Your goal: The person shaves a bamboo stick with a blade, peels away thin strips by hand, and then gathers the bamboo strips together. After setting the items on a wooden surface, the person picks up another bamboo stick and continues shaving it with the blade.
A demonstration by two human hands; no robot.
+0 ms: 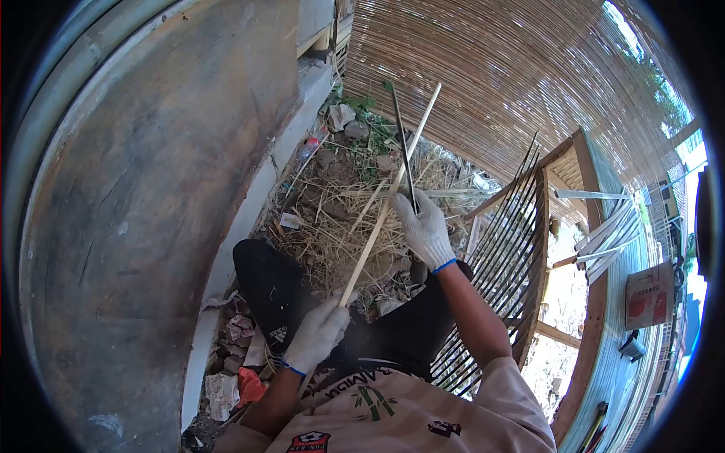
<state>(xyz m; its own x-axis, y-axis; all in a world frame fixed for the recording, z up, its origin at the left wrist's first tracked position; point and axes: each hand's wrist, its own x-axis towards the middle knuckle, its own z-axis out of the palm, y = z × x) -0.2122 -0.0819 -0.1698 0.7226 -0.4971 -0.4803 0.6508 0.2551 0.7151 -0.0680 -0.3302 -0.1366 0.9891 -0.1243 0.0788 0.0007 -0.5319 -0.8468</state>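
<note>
My left hand (319, 332), in a white knit glove, is closed around the lower end of a long pale bamboo strip (370, 240). The strip slants up and away to the right, its far end standing above the ground litter. In a matching glove, my right hand (424, 228) grips a long knife (402, 128) with a narrow dark blade pointing away from me. Blade and strip cross in this view just beyond my right fingers, and the thumb side of that glove lies right by the strip. Most of the knife's handle is hidden by the hand.
Straw-like shavings (340, 204) and stones cover the ground between my knees. A large worn board (151, 189) stands at left, a reed screen (483, 68) at the back. On the right are a slatted bamboo frame (502, 249) and a ledge holding a cardboard box (649, 296).
</note>
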